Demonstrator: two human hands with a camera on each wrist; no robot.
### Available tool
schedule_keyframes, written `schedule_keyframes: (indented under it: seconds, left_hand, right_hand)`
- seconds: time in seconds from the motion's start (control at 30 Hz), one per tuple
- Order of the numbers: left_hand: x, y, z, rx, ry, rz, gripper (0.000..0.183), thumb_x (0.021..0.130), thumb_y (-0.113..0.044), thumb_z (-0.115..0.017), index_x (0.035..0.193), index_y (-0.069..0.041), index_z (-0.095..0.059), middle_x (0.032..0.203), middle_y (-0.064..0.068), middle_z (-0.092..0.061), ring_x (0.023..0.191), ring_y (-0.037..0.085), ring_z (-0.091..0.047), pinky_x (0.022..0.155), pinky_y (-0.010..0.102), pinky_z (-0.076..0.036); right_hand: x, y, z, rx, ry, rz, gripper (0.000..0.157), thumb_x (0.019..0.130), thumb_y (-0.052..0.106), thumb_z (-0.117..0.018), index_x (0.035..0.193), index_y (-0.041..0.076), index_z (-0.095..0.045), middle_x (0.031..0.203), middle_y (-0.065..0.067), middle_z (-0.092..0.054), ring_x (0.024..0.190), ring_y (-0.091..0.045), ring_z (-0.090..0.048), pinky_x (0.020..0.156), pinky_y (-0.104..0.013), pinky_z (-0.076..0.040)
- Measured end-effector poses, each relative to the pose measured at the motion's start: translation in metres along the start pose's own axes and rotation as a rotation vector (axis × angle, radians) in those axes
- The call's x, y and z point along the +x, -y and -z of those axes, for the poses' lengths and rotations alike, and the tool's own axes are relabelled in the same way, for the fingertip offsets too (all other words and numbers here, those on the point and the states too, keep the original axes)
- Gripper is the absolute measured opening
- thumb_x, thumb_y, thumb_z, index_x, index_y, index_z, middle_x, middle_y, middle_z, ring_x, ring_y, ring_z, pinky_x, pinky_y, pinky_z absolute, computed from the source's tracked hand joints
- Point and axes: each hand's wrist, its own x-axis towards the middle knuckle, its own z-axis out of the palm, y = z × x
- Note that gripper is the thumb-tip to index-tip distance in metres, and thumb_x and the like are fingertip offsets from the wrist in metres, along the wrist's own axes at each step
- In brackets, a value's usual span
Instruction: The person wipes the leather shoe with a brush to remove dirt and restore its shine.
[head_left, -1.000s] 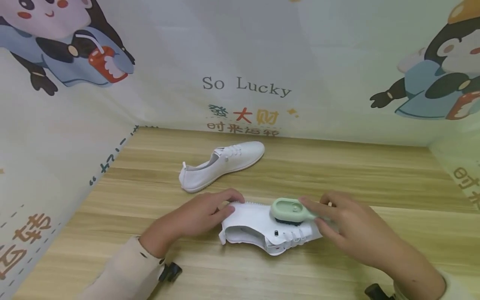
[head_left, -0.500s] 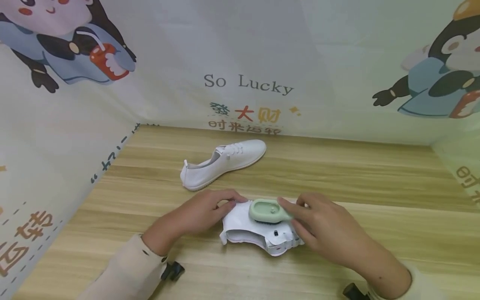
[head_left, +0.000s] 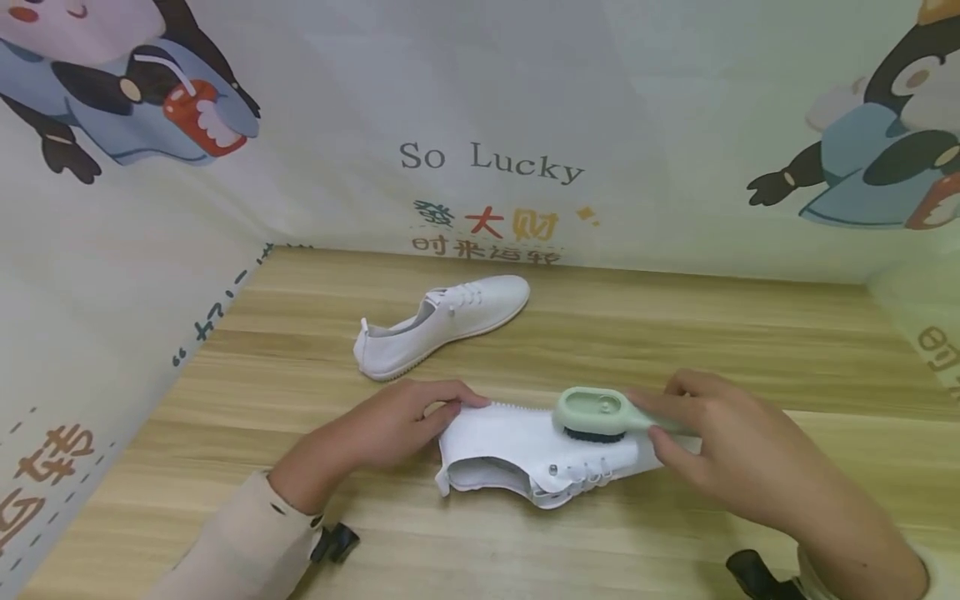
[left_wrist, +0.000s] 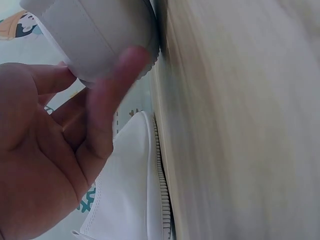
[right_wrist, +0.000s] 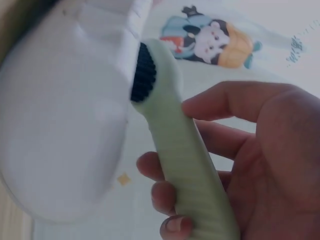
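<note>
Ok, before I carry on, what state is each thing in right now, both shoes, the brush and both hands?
Near shoe: on its side, sole turned away, laced.
Far shoe: upright on its sole, laced, untouched.
Brush: bristles down, against the near shoe's upper.
Left hand: holding the near shoe at the heel.
Right hand: gripping the brush handle.

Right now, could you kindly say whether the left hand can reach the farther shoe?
Probably yes: nothing visible blocks the left hand from the farther shoe, though that hand holds the nearer shoe.
</note>
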Motion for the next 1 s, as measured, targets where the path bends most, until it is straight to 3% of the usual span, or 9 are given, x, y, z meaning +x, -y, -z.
schedule_keyframes:
  seconds: [0.13, 0.5, 0.77, 1.0]
  left_hand:
    - [-0.001, 0.001, -0.001, -0.086, 0.04, 0.038, 0.033, 0.107, -0.018, -0.046, 0.126, -0.035, -0.066, 0.121, 0.002, -0.067, 0.061, 0.015, -0.066, 0.058, 0.029, -0.053]
    - [0.0, 0.002, -0.002, -0.139, 0.059, 0.063, 0.032, 0.106, -0.017, -0.047, 0.125, -0.034, -0.066, 0.121, 0.002, -0.065, 0.058, 0.015, -0.061, 0.058, 0.031, -0.055]
    - [0.002, 0.002, -0.001, -0.116, 0.07, 0.036, 0.031, 0.106, -0.017, -0.048, 0.126, -0.033, -0.066, 0.104, 0.0, -0.067, 0.057, 0.015, -0.06, 0.054, 0.028, -0.052]
    - [0.002, 0.002, 0.0, -0.089, 0.068, 0.018, 0.031, 0.106, -0.017, -0.048, 0.127, -0.032, -0.065, 0.11, -0.001, -0.067, 0.057, 0.012, -0.06, 0.055, 0.027, -0.052]
  right_hand:
    - [-0.004, -0.004, 0.003, 0.009, 0.008, -0.028, 0.042, 0.086, 0.018, -0.064, 0.128, 0.024, -0.069, 0.101, 0.0, -0.065, 0.069, -0.007, -0.047, 0.057, -0.024, -0.037]
    - [0.002, 0.017, -0.018, 0.014, -0.058, 0.1, 0.04, 0.089, 0.016, -0.064, 0.129, 0.023, -0.069, 0.092, 0.003, -0.057, 0.069, -0.005, -0.04, 0.057, -0.02, -0.036]
    - [0.005, 0.033, -0.044, -0.07, -0.128, 0.193, 0.042, 0.091, 0.019, -0.065, 0.132, 0.025, -0.066, 0.099, -0.001, -0.061, 0.083, -0.01, -0.051, 0.067, -0.027, -0.046]
    - [0.005, 0.041, -0.047, -0.135, -0.104, 0.195, 0.045, 0.091, 0.023, -0.068, 0.136, 0.029, -0.063, 0.104, -0.001, -0.064, 0.089, -0.015, -0.055, 0.072, -0.033, -0.05]
